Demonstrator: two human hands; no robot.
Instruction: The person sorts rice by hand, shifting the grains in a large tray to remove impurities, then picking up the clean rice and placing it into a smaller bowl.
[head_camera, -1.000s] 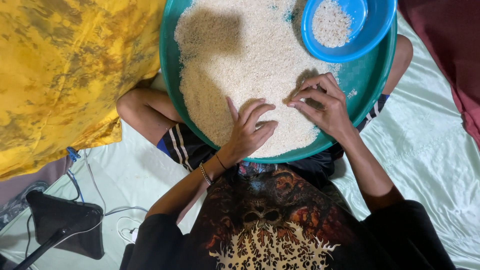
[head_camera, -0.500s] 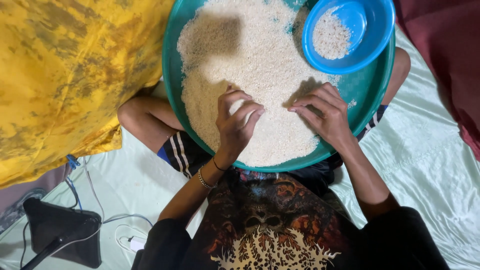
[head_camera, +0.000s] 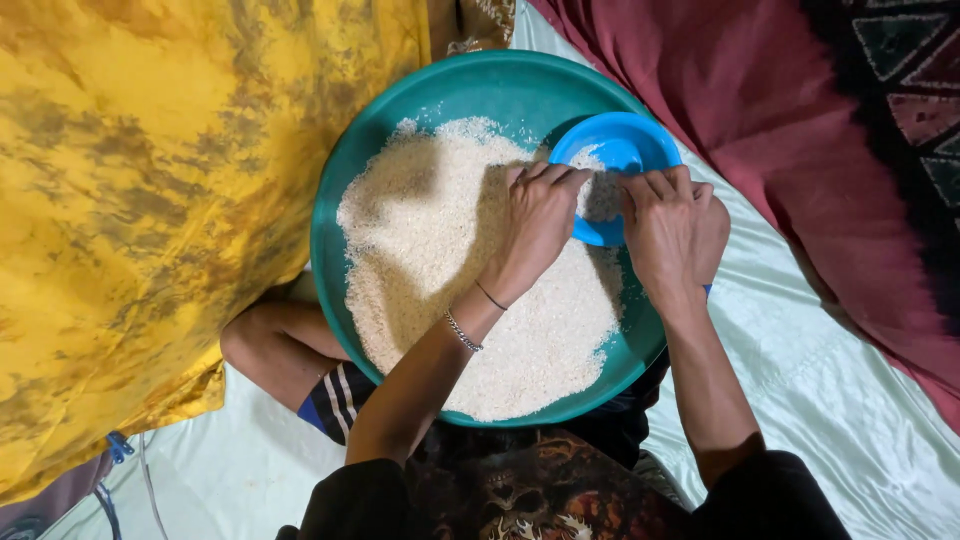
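A: L hand (head_camera: 540, 225)?
B: Palm down over rice (head_camera: 450, 260) in teal basin (head_camera: 345, 180), fingertips at blue bowl (head_camera: 620, 150) rim; can't tell if gripping.
A: R hand (head_camera: 672, 230)?
B: Fingers curled onto bowl's near edge, holding it. Bowl sits inside basin, upper right, some rice in it.
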